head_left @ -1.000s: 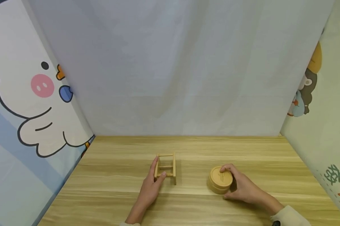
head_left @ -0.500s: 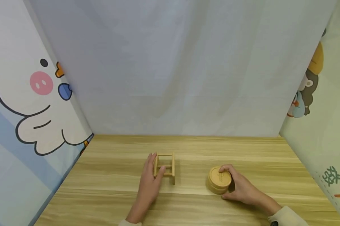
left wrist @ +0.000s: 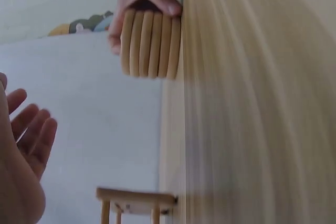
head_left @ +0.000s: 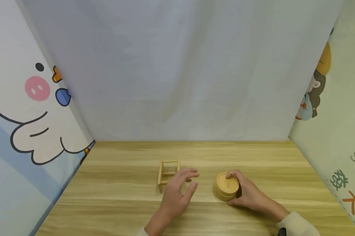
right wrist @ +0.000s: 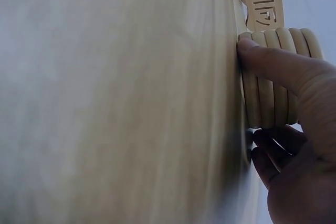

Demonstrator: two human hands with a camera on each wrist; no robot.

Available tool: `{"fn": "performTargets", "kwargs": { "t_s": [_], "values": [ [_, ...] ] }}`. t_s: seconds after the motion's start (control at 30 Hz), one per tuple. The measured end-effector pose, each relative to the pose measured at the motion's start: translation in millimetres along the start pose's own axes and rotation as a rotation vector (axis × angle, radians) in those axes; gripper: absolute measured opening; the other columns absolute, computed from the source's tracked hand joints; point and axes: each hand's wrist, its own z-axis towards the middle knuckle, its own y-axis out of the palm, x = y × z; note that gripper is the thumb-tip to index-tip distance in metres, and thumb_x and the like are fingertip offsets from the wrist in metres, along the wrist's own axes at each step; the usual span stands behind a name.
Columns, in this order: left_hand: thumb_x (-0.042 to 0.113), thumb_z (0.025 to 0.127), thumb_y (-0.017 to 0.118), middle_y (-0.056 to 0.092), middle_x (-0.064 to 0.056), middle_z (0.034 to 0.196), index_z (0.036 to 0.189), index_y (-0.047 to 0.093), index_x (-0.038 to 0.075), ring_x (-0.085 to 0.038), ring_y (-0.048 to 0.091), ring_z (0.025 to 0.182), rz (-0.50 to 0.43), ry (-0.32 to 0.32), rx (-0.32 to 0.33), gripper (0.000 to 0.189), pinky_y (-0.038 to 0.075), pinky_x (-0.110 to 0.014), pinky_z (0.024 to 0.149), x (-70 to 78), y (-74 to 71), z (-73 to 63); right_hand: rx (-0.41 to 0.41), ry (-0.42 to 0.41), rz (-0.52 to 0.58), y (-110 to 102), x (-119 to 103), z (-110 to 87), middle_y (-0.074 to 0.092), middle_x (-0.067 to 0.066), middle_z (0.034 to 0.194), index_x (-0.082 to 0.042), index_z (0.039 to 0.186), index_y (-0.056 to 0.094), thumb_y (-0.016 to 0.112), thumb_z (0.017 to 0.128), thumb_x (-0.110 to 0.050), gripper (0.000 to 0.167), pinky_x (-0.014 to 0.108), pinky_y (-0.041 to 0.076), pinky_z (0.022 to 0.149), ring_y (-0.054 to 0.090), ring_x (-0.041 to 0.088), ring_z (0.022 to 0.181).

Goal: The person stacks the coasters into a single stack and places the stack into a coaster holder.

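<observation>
Several round wooden coasters (head_left: 226,184) stand in a neat stack on the table, the top one bearing an engraved mark. My right hand (head_left: 250,195) grips the stack from its right side, thumb low and a finger on top. In the right wrist view the thumb lies across the edges of the coasters (right wrist: 266,95). Left of the stack stands a small wooden rack (head_left: 160,173) with thin crossbars; its side panel (right wrist: 265,3) has cut-out patterns. My left hand (head_left: 176,196) hovers between rack and stack, fingers loosely bent and holding nothing, partly covering the rack.
The light wood-grain table (head_left: 115,196) runs back to a pale grey curtain (head_left: 189,72). A cartoon-printed cloth (head_left: 15,101) hangs at the left, and a pale green printed one (head_left: 328,141) at the right.
My left hand has let go of the rack, lifted and moved right towards the coasters. The right hand keeps its grip on the stack. The head view has shifted slightly.
</observation>
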Motion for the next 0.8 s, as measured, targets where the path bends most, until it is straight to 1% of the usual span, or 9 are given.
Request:
{"fn": "performTargets", "kwargs": {
  "t_s": [0.07,0.17,0.23,0.3,0.37,0.47,0.57,0.67,0.8],
  "values": [
    [0.007,0.109,0.067,0.078,-0.01,0.128,0.127,0.077,0.007,-0.026,0.076,0.112,-0.107,-0.095,-0.063,0.02,0.065,-0.034,0.089,6.0,5.5,1.2,0.014,-0.01,-0.005,-0.4,-1.9,0.4,0.066,0.007,0.141,-0.018,0.135,0.047,0.108,0.07,-0.014,0.089,0.047,0.056,0.109,0.065,0.03,0.131],
    [0.015,0.114,0.064,0.078,-0.01,0.128,0.13,0.077,0.009,-0.023,0.075,0.111,-0.241,-0.316,-0.143,0.021,0.063,-0.033,0.092,12.0,13.5,2.9,0.028,-0.016,-0.005,-1.4,-3.8,-0.3,0.065,0.006,0.14,-0.018,0.134,0.048,0.109,0.069,-0.014,0.09,0.044,0.055,0.11,0.065,0.029,0.131],
    [0.022,0.115,0.063,0.077,-0.011,0.132,0.132,0.076,0.009,-0.023,0.074,0.116,-0.283,-0.459,-0.182,0.025,0.061,-0.033,0.096,14.0,19.9,3.0,0.031,-0.008,-0.002,-2.2,-4.7,-1.1,0.065,0.005,0.14,-0.018,0.134,0.048,0.109,0.068,-0.014,0.089,0.044,0.054,0.111,0.064,0.029,0.132],
    [0.024,0.115,0.063,0.075,-0.012,0.136,0.136,0.073,0.007,-0.025,0.072,0.12,-0.306,-0.555,-0.209,0.028,0.061,-0.036,0.099,12.8,28.5,1.8,0.032,0.004,0.004,-2.7,-5.1,-1.9,0.064,0.004,0.14,-0.019,0.133,0.048,0.109,0.069,-0.013,0.089,0.043,0.054,0.112,0.064,0.027,0.132],
    [0.026,0.116,0.062,0.073,-0.014,0.139,0.14,0.07,0.006,-0.028,0.072,0.123,-0.322,-0.617,-0.224,0.032,0.061,-0.04,0.102,10.3,36.7,-0.9,0.028,0.017,0.014,-2.4,-5.2,-2.0,0.064,0.003,0.14,-0.02,0.133,0.048,0.108,0.069,-0.013,0.088,0.04,0.053,0.112,0.063,0.025,0.132],
    [0.027,0.116,0.061,0.069,-0.014,0.147,0.147,0.065,0.006,-0.032,0.07,0.129,-0.348,-0.67,-0.261,0.037,0.062,-0.046,0.103,5.4,47.5,-4.9,0.028,0.017,0.02,-2.2,-5.9,-2.3,0.064,0.003,0.139,-0.02,0.132,0.049,0.108,0.07,-0.012,0.086,0.039,0.054,0.11,0.064,0.024,0.131],
    [0.03,0.117,0.06,0.065,-0.014,0.154,0.152,0.062,0.009,-0.035,0.068,0.135,-0.375,-0.684,-0.311,0.041,0.062,-0.049,0.104,2.6,53.9,-6.8,0.023,0.009,0.024,-3.3,-7.7,-2.8,0.064,0.005,0.139,-0.019,0.133,0.048,0.107,0.071,-0.012,0.085,0.04,0.054,0.109,0.064,0.025,0.129],
    [0.033,0.117,0.058,0.064,-0.013,0.157,0.155,0.06,0.012,-0.036,0.066,0.139,-0.385,-0.661,-0.356,0.043,0.059,-0.051,0.108,1.7,56.8,-6.6,0.023,0.004,0.02,-4.4,-9.1,-2.8,0.065,0.008,0.139,-0.018,0.133,0.048,0.107,0.072,-0.011,0.085,0.042,0.056,0.107,0.065,0.027,0.128],
    [0.033,0.118,0.057,0.066,-0.012,0.154,0.158,0.057,0.017,-0.034,0.066,0.138,-0.383,-0.63,-0.393,0.044,0.055,-0.053,0.114,3.9,56.7,-5.5,0.017,0.013,0.022,-4.9,-9.1,-2.2,0.065,0.009,0.139,-0.018,0.132,0.048,0.106,0.072,-0.01,0.085,0.041,0.057,0.105,0.066,0.025,0.126]
  ]
}}
